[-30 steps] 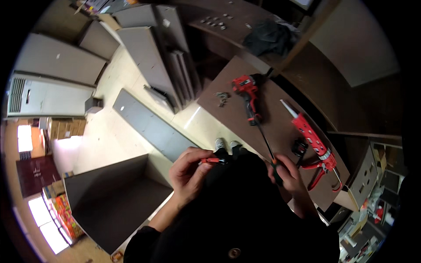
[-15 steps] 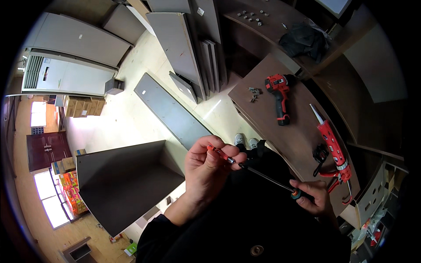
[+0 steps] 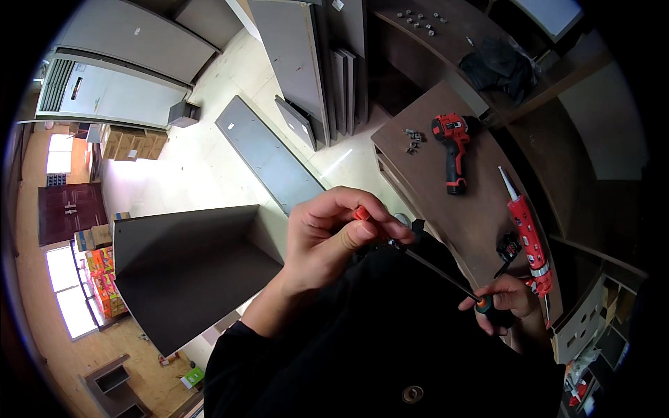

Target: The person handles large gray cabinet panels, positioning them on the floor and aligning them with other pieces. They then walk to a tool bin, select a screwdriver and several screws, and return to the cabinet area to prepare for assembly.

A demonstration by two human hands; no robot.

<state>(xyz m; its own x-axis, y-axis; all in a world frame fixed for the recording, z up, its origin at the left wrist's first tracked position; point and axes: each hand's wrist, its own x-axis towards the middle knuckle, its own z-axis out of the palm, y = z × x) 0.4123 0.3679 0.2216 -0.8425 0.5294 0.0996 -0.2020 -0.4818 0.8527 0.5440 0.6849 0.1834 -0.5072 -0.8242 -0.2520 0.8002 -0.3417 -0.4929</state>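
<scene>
My left hand (image 3: 327, 240) pinches a small red piece (image 3: 361, 213) between thumb and fingers, and the fingers cover most of it. A screwdriver (image 3: 442, 274) is in my right hand (image 3: 512, 303), its handle gripped with the fingers. Its long thin shaft slants up and left to a small dark metal end by my left fingertips. Whether the tip sits in the red piece cannot be made out. On the brown board to the right lie a red and black cordless drill (image 3: 456, 153) and several small metal fittings (image 3: 414, 141).
A red caulking gun (image 3: 527, 233) and a small black object (image 3: 509, 245) lie at the board's right. Grey panels (image 3: 293, 63) lean upright at the back. One long panel (image 3: 268, 153) lies on the floor. A dark open cabinet box (image 3: 195, 272) stands left.
My left hand has turned and shifted right, so its fingers now cover more of the red piece. My right hand has moved slightly right with the screwdriver. The whole view has shifted a little.
</scene>
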